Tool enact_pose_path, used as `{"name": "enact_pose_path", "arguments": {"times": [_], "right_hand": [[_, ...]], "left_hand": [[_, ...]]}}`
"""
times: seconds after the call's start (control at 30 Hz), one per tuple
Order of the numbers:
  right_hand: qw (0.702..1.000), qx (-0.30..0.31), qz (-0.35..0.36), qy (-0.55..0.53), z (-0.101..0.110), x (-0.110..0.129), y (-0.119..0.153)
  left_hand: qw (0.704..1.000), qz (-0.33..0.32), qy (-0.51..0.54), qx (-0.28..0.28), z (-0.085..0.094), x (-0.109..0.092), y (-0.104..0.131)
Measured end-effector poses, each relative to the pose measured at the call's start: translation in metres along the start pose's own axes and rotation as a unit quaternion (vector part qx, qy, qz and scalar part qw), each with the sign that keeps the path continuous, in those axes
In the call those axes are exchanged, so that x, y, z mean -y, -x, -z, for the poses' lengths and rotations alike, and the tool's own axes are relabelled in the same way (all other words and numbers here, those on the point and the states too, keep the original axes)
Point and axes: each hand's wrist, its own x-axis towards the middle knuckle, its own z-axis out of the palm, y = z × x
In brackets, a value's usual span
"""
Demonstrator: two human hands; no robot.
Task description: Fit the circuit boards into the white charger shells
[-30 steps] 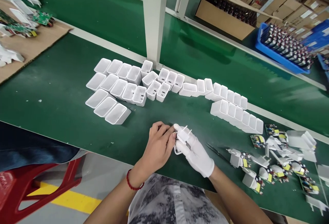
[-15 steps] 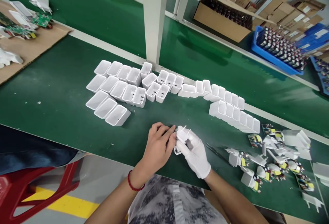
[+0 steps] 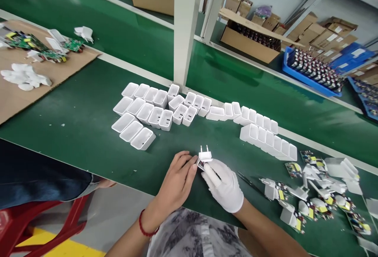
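A white two-pin plug piece (image 3: 205, 155) stands with its pins pointing away from me, at the top of a small white charger housing (image 3: 201, 165). Dark parts show inside the housing. My right hand (image 3: 223, 186), in a white glove, grips the housing with its fingers over the near side. My bare left hand (image 3: 178, 177), a red bracelet at its wrist, presses its fingertips against the housing's left side. The gloved fingers cover part of the housing. Right of the glove, tweezers (image 3: 251, 183) lie on the green table (image 3: 118, 166).
Rows of open white housings (image 3: 144, 113) stand beyond my hands, and more housings (image 3: 268, 141) at the right. Circuit boards with white parts (image 3: 315, 202) lie far right. Cardboard (image 3: 71, 68) holds boards at left. A post (image 3: 186, 32) rises behind. A person's leg (image 3: 44, 174) is at left.
The plug piece has turned so that its pins point away from me. My right fingers have shifted on the housing. The camera view has moved slightly.
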Motion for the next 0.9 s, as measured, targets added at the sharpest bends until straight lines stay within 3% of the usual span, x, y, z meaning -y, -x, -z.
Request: {"name": "enact_pose_path", "arguments": {"times": [0.23,0.4,0.63,0.77,0.9], "right_hand": [[0.996,0.088,-0.02,0.001,0.0,-0.002,-0.017],[0.997,0.055,-0.055,-0.019,0.007,0.003,-0.018],[0.998,0.059,-0.035,-0.011,-0.01,0.003,-0.011],[0.99,0.079,-0.064,-0.095,0.017,-0.01,-0.03],[0.984,-0.02,-0.172,-0.049,0.055,-0.056,-0.059]], "left_hand": [[0.997,0.034,0.039,-0.055,0.004,0.017,0.016],[0.996,0.024,0.055,-0.071,0.006,0.019,0.015],[0.997,0.04,0.039,-0.061,0.007,0.013,0.013],[0.997,0.063,0.012,-0.049,0.007,0.012,0.014],[0.996,0.083,-0.024,-0.034,0.005,0.019,0.015]]}}
